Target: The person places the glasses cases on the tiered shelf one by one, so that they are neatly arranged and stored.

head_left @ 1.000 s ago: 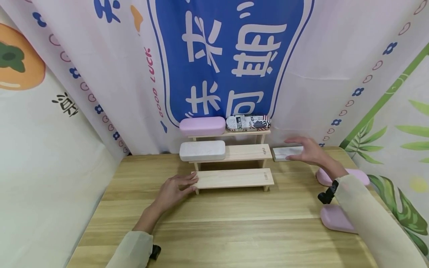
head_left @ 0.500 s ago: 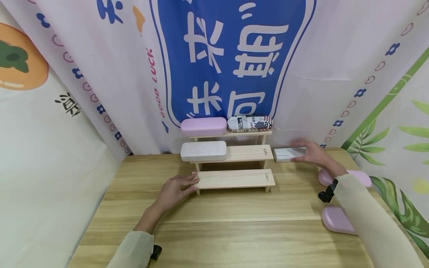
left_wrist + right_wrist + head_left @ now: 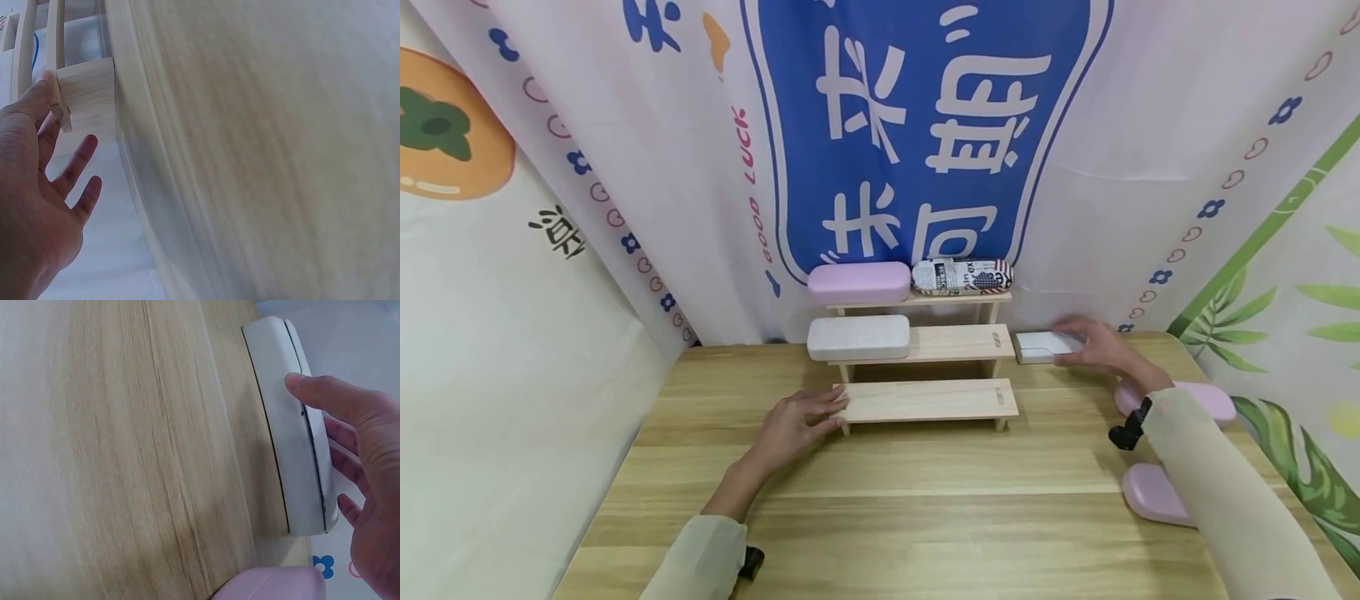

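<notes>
The 12 o'clock half of the head view is filled by a white printed fabric curtain (image 3: 1150,125). On its blue panel (image 3: 917,108) "未来" and "可期" can be read in white, and "GOOD LUCK" is spelled in red lettering (image 3: 748,167) toward 10 o'clock. A light wood-grain table (image 3: 925,525) is spread toward 6.

On it is set a three-step stand of pale wood (image 3: 917,402), taken here as the dial's hub; the marks (image 3: 1000,397) near the right end of its lowest step are too small to be read. The top step is occupied by a pink round-ended case (image 3: 859,283) at 11 and a newspaper-print case (image 3: 962,277) at 1, its words mostly illegible. A pale speckled case (image 3: 857,337) is laid on the middle step at 10. At 3, just beside the stand, a plain white case (image 3: 1037,347) is seen on the table, lid closed. Further pink cases (image 3: 1152,493) are partly covered by the right sleeve (image 3: 1217,483).

At 8, the lowest step's left end is pinched by the left hand (image 3: 790,427), its other fingers spread apart. At 3, the plain white case is clasped by the right hand (image 3: 1101,343), thumb on the near side, fingers behind.
</notes>
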{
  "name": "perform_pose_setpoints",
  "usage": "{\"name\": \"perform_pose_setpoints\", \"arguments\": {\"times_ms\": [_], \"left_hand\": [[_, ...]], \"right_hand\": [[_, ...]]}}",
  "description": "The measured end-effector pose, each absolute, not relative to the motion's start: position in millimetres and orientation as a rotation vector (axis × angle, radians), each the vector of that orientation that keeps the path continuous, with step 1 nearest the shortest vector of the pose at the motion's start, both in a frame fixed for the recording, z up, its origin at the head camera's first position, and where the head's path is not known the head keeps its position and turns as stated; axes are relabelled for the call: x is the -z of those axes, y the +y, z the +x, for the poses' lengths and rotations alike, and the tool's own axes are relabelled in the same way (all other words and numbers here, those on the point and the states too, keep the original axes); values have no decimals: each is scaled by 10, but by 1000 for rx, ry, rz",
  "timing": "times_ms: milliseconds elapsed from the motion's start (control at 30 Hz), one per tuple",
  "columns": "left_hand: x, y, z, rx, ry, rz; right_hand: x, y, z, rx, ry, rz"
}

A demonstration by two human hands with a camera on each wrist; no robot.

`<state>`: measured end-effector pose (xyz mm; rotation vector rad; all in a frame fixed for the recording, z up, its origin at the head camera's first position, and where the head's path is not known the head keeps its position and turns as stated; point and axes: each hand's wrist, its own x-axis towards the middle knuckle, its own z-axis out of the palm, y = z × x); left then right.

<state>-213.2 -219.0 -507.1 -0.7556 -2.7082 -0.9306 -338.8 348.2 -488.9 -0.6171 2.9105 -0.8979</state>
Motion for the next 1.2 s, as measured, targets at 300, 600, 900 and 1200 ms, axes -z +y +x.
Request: {"name": "perform_pose_setpoints", "arguments": {"times_ms": [300, 600, 900, 1200], "left_hand": [[5087, -2187, -2135, 954, -2721, -735], [5076, -2186, -2129, 966, -2700, -762], [5071, -2181, -2126, 965, -2705, -756], [5064, -2183, -2117, 954, -2711, -754]], "right_hand": [[4920, 3505, -3400, 865, 2923, -587], [4977, 3535, -3379, 919, 2956, -570], [4980, 3542, -3373, 914, 2924, -516], [4992, 3550, -3311, 973, 2909, -530]]}}
